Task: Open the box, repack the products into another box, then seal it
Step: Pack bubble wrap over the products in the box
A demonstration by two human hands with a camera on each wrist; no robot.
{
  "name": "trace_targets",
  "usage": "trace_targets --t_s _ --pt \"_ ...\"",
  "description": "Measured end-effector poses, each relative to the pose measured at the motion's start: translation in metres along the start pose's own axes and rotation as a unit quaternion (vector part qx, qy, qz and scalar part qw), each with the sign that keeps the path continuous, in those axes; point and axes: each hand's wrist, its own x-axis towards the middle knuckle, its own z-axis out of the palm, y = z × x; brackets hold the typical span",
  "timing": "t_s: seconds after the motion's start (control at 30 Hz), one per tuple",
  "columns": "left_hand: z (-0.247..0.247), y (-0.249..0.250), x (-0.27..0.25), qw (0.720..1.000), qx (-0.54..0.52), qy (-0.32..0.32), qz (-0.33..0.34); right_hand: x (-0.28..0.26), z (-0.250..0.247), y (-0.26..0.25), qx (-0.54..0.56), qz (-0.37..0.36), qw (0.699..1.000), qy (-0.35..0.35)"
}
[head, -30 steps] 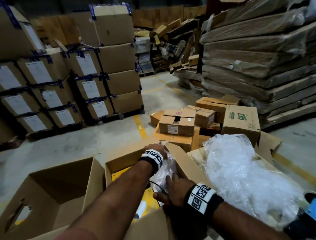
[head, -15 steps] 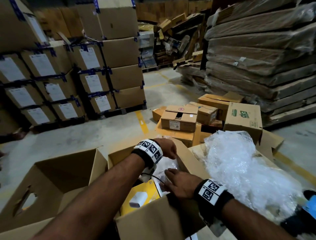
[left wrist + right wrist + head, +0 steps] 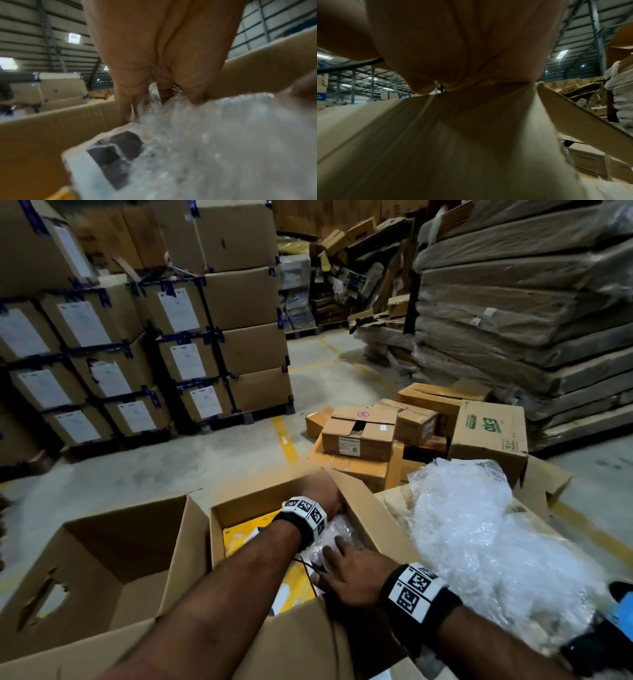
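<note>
An open cardboard box point(image 3: 363, 508) stands in front of me, with yellow product packs point(image 3: 239, 539) and a bubble-wrapped product point(image 3: 337, 530) inside. My left hand point(image 3: 325, 498) reaches down at the box's far side. In the left wrist view its fingers point(image 3: 125, 108) and thumb dig into the wrap of that product point(image 3: 205, 148) and pinch it. My right hand point(image 3: 342, 563) rests on the product's near end with the fingers spread. In the right wrist view only the palm shows, against a cardboard flap point(image 3: 436, 148). A second open box point(image 3: 113, 542) stands to the left, its visible inside bare.
A loose heap of bubble wrap point(image 3: 479, 542) lies on flattened cardboard to the right. Small cartons point(image 3: 359, 436) and a green-printed box point(image 3: 489, 436) sit on the floor ahead. Labelled cartons point(image 3: 137, 354) are stacked at left, and wrapped flat packs point(image 3: 513, 320) at right.
My left hand has gone from the box's far flap down into the bubble wrap. The right hand stays on the wrapped product. The view has shifted slightly.
</note>
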Motion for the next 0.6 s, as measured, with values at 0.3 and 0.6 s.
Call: trace_targets --t_s 0.3,0.6 --pt "-0.011 -0.006 0.024 0.987 -0.129 -0.059 -0.072 -0.005 -0.008 -0.003 0.037 0.063 0.997 -0.018" --pt "-0.008 -0.003 0.028 0.988 0.139 0.019 -0.063 0.003 -0.014 -0.015 0.018 0.129 0.99 -0.051"
